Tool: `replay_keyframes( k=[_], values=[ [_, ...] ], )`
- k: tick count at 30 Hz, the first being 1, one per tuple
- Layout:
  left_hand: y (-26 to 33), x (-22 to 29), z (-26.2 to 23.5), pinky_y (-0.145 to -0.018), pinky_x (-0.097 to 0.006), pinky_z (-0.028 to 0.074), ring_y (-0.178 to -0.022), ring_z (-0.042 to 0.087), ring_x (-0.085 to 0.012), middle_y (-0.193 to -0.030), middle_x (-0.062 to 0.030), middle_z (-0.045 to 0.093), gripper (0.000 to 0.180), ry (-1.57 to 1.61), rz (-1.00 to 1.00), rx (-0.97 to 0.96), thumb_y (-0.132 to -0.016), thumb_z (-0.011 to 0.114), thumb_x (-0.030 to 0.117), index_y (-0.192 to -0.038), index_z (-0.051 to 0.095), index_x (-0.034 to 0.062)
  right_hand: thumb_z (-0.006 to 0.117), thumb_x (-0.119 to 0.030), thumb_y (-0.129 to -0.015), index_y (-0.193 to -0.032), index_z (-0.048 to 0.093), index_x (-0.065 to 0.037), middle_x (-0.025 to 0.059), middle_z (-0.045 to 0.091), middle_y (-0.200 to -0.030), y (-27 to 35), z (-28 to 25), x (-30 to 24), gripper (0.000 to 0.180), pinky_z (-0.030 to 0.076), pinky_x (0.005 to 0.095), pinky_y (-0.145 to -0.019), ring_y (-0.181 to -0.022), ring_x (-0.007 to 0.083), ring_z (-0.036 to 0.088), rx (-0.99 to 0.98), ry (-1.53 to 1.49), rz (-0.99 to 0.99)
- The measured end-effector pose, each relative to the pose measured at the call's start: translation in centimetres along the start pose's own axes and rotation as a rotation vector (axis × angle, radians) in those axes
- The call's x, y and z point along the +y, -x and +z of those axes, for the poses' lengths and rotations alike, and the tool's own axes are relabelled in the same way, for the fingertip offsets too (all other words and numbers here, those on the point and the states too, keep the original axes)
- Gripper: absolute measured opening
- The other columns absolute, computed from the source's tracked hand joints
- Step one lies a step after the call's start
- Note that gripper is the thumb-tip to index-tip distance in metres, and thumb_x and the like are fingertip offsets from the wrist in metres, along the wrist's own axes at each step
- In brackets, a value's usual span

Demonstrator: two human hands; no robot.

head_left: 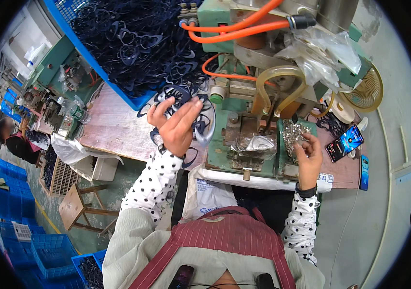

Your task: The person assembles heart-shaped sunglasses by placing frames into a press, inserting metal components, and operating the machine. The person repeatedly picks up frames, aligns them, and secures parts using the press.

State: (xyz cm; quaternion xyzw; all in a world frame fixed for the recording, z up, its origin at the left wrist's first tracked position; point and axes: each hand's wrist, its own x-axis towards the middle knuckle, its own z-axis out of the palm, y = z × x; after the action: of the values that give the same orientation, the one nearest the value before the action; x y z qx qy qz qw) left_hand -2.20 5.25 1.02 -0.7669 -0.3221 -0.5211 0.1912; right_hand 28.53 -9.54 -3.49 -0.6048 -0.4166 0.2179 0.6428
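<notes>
My left hand (176,129) is over a loose heap of dark blue loop-shaped bands (205,126), at the corner of a blue crate. Its fingers are stretched and apart, and no band shows clearly gripped. At the right, my right hand (310,160) is at the edge of a pile of small shiny metal pieces (294,137). Thumb and fingers are curled together there; what they hold, if anything, is too small to make out. Between the hands stands a green press machine (219,144), with a clear plastic piece (259,143) over its metal block.
A blue crate (90,60) full of dark bands takes up the far left. Orange hoses (239,30) cross the machine's top. Two phones (345,143) and a round fan (366,89) are at the right. A wooden stool (73,207) stands lower left; a person (20,142) sits beyond.
</notes>
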Motion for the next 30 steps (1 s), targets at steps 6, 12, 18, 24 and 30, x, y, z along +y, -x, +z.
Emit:
replay_keyframes(
  k=[6,12,18,24,30],
  values=[
    [1.0,-3.6,0.8,-0.108,-0.047,0.014,-0.131,0.043,-0.0196,-0.113,0.0101,0.070,0.038,-0.165,0.031,-0.059,-0.082,0.064,0.007,-0.112,0.071,0.0292,0.066,-0.002,-0.084,-0.112,0.058,-0.001,0.0003,0.060,-0.083,0.3,-2.4,2.1,0.029,0.042,0.0210,-0.064,-0.072,0.0063,0.053,0.050,0.179,0.035],
    [-1.8,-6.0,1.1,-0.109,-0.053,0.006,-0.135,0.043,-0.0223,-0.117,0.0109,0.068,0.039,-0.172,0.115,-0.118,-0.077,0.067,0.007,-0.109,0.072,0.0286,0.066,-0.002,-0.085,-0.111,0.060,-0.001,0.0008,0.062,-0.082,-0.2,-1.5,2.6,0.027,0.045,0.0218,-0.064,-0.069,0.0070,0.053,0.043,0.294,0.001],
    [-1.0,-5.6,1.4,-0.109,-0.056,0.014,-0.121,0.056,-0.0199,-0.113,0.0083,0.069,0.034,-0.161,0.224,-0.102,-0.078,0.066,0.009,-0.108,0.071,0.0242,0.066,-0.004,-0.085,-0.109,0.062,-0.002,0.0048,0.064,-0.082,0.8,-2.0,3.1,0.024,0.047,0.0246,-0.063,-0.070,0.0104,0.057,0.070,0.413,-0.040],
    [0.5,3.5,-1.0,-0.097,-0.047,0.048,-0.108,0.064,-0.0298,-0.116,-0.0127,0.066,0.038,0.669,0.509,-0.209,-0.077,0.067,0.004,-0.115,0.065,0.0077,0.065,-0.005,-0.083,-0.105,0.064,-0.003,0.0117,0.067,-0.088,0.2,-2.5,5.6,0.022,0.049,0.0335,-0.068,-0.073,0.0224,0.062,0.129,0.648,-0.106],
    [1.0,10.3,1.4,-0.108,-0.055,0.036,-0.120,0.057,-0.0351,-0.125,-0.0138,0.062,0.031,1.112,0.499,-0.328,-0.084,0.064,0.002,-0.115,0.064,0.0054,0.066,-0.005,-0.082,-0.101,0.065,-0.006,0.0120,0.065,-0.092,-0.4,-2.1,6.1,0.019,0.044,0.0420,-0.079,-0.087,0.0327,0.057,0.214,0.845,-0.403]
  ],
)
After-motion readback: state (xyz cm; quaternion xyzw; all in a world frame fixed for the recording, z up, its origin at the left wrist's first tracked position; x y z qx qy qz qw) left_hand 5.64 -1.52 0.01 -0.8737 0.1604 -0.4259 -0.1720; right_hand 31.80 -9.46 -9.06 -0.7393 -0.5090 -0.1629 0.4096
